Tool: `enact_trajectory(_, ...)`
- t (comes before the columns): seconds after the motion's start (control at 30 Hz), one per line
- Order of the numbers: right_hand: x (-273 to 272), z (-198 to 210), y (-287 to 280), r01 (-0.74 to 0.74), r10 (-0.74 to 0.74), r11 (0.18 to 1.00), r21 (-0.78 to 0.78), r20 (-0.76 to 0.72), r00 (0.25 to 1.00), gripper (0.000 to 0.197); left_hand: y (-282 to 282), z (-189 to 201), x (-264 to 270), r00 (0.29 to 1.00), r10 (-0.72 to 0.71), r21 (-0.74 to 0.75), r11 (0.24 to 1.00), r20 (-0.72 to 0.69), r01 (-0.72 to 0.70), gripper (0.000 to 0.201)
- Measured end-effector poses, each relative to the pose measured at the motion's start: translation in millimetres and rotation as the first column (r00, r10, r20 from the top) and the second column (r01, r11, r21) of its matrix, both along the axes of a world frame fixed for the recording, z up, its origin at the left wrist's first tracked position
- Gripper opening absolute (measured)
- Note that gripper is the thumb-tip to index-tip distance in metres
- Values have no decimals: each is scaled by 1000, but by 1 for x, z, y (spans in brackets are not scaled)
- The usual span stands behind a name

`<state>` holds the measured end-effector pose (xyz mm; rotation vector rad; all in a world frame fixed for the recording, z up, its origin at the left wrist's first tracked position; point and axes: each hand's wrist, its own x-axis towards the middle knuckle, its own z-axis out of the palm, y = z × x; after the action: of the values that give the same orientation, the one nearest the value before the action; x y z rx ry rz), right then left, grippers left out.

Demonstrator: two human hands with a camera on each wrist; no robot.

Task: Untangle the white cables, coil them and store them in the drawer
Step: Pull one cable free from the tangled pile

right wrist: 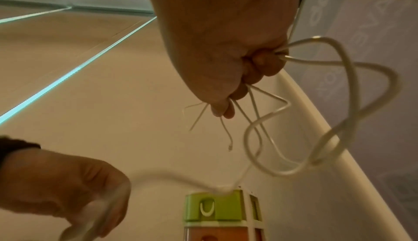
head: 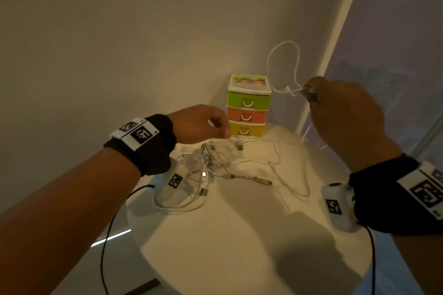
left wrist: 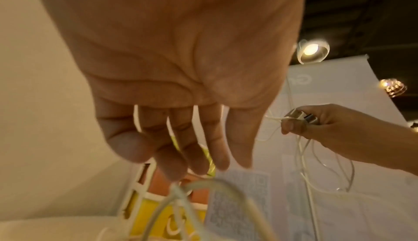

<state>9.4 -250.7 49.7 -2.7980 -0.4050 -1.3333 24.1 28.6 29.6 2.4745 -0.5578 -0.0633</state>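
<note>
- The round white surface [head: 239, 246] carries the work: a heap of white cables [head: 203, 170] lies tangled at its far left, loose runs trailing right towards the edge, and a small three-drawer chest [head: 248, 106] stands at the back against the wall.
- The chest's green drawer [head: 248, 100], orange drawer [head: 247, 115] and yellow drawer [head: 245, 130] all appear closed, so storage, on this evidence, has not begun; one will need opening first.
- The right hand [head: 345, 112] is raised well above the surface beside the chest, its grip closed on a freed cable [head: 282, 62], gathered loops and a plug end pinched in the fingers [right wrist: 257, 69], apparently kept high so the cord hangs clear of the heap while it is coiled.
- The left hand [head: 199, 124] hovers low over the heap just in front of the yellow drawer, fingertips [left wrist: 167, 166] drawn narrow at a strand near a plug [head: 238, 145]; whether they actually hold it cannot be told from the blurred wrist views.
- The heap lies between the hands and the chest, with plug ends jutting from the knot that look likely to snag when a strand is pulled.
- Dark wristbands with printed markers and small white camera units [head: 340, 208] ride both wrists, thin black leads trailing below.
</note>
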Motion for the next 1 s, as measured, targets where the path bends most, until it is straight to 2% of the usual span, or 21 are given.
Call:
enact_trajectory(0.1,10,-23,1,54,-64,993,-105,-98,993,18,9,-7,-4,993,40,160,987,-110,-22,25)
enact_trajectory(0.23,27,-52,2,26,-113,978,-206,-424,898,24,18,-9,-8,981,34,186,983,-191,2,28)
enact_trajectory(0.33,31,-65,2,-45,-123,934,-355,-436,892,24,22,-8,-11,961,37,66,998,-272,-20,29)
enact_trajectory(0.37,33,-70,0,-45,-121,925,-377,-405,906,20,23,-7,-12,954,45,16,999,-297,-42,28)
enact_trajectory(0.43,34,-71,-2,-70,-82,937,-342,-411,908,26,23,-6,-13,942,71,-60,994,-329,-96,25)
enact_trajectory(0.57,33,-64,6,-58,-129,931,-359,-474,871,31,27,-4,-15,928,123,-29,989,-352,-142,19)
enact_trajectory(0.63,32,-57,6,-109,-51,946,-305,-472,880,35,27,-2,-19,929,114,6,993,-351,-119,21)
enact_trajectory(0.73,24,-42,11,-135,21,971,-198,-490,871,29,24,-1,-25,979,60,165,986,-192,-28,43)
enact_trajectory(0.83,16,-27,20,-96,19,988,-117,-533,846,27,15,1,-34,996,-92,296,952,15,83,34)
enact_trajectory(0.9,11,-20,26,-105,61,993,-45,-572,818,32,5,4,-43,976,-198,458,878,90,136,24)
enact_trajectory(1.0,4,-13,35,-149,117,989,-4,-599,792,35,-9,3,-55,966,-253,700,699,53,145,20)
